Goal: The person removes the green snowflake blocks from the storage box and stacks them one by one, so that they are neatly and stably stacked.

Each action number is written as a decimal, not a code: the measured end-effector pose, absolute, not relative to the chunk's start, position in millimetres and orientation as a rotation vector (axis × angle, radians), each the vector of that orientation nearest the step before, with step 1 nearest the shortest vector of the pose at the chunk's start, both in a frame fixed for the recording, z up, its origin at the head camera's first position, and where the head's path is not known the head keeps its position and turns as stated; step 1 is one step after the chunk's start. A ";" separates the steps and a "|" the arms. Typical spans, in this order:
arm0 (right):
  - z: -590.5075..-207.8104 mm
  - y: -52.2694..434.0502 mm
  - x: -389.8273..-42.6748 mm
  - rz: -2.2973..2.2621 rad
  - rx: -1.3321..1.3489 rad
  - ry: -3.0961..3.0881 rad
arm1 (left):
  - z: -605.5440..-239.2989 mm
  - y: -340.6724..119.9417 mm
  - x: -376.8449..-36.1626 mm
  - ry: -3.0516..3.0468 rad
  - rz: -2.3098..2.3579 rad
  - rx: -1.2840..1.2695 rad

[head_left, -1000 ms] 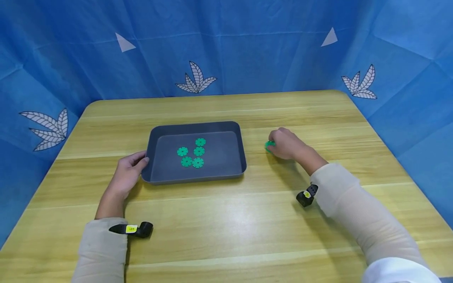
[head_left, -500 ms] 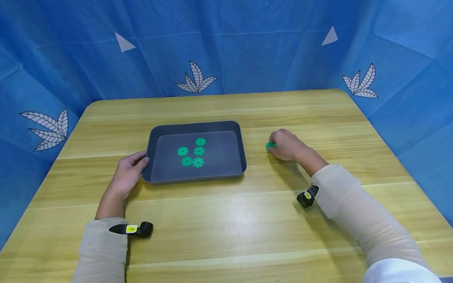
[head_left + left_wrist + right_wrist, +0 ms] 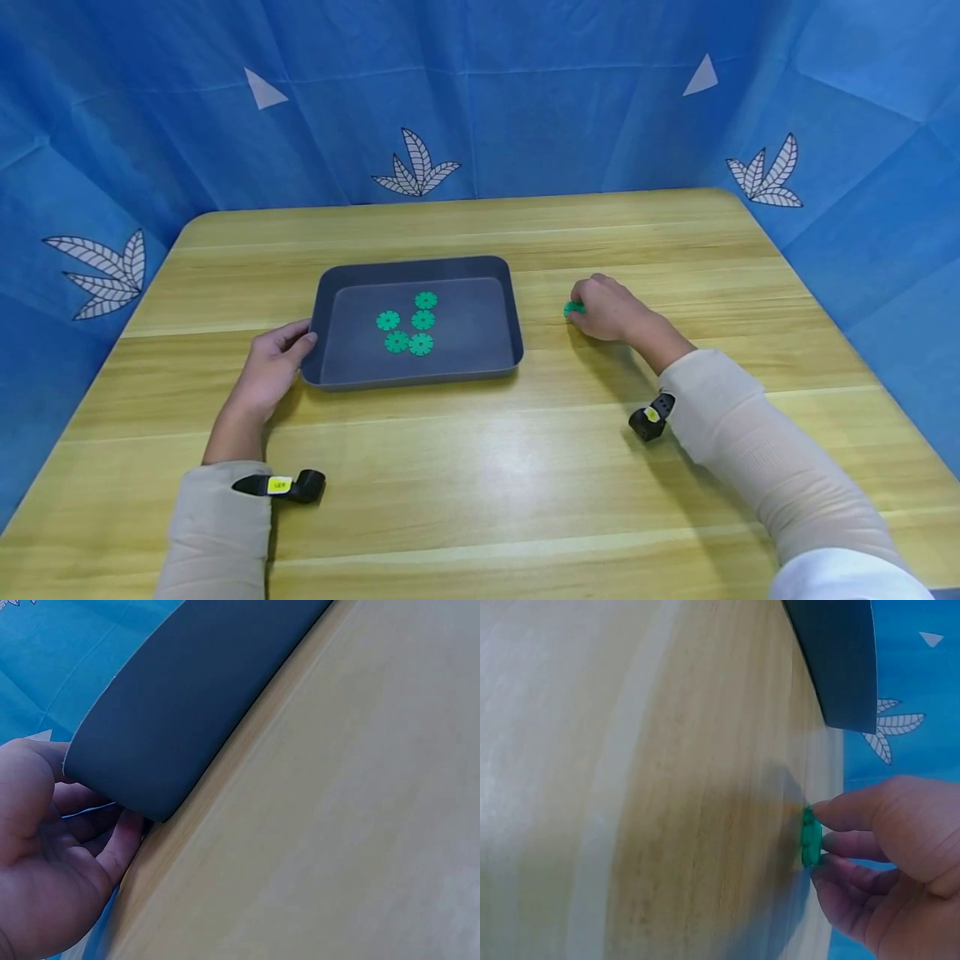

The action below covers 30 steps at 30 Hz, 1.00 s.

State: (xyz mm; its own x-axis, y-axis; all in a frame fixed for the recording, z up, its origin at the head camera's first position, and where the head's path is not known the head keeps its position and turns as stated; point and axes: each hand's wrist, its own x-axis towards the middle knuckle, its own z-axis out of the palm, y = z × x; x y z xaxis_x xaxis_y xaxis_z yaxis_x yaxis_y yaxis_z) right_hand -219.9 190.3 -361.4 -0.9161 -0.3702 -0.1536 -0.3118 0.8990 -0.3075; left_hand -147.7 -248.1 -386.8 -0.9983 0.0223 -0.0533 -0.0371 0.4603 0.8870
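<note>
Blue cloth w/ leaf prints (image 3: 417,167) walls in a pale wood counter (image 3: 480,467) on the far, left and right sides. Dark grey tray (image 3: 324,292) sits centre-left on it, w/ five green gear discs (image 3: 406,322) clustered inside. Left hand (image 3: 272,371) rests at the tray's near-left corner, fingers loosely curled vs. the outer wall, thumb over the rim. Right hand (image 3: 609,307) is right of the tray, apart from it, thumb & fingertips pinching a sixth green disc (image 3: 810,837) that stands on edge, touching the counter.
</note>
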 end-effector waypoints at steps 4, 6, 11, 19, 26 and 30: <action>-360.6 190.5 -219.7 -0.410 -0.515 2.848 | -386.6 -247.9 -147.7 2.637 1.599 -0.013; -360.1 190.5 -219.4 -0.413 -0.517 2.848 | -386.6 -248.3 -147.4 2.637 1.600 -0.010; -360.4 191.1 -219.0 -0.414 -0.513 2.846 | -386.2 -248.3 -146.6 2.637 1.596 -0.009; -361.2 190.9 -219.4 -0.400 -0.513 2.853 | -385.5 -247.5 -146.7 2.636 1.579 -0.023; -360.1 190.8 -219.3 -0.386 -0.521 2.860 | -386.2 -247.2 -147.4 2.642 1.570 -0.029; -360.8 191.5 -219.6 -0.383 -0.521 2.859 | -387.5 -247.2 -148.0 2.651 1.564 -0.028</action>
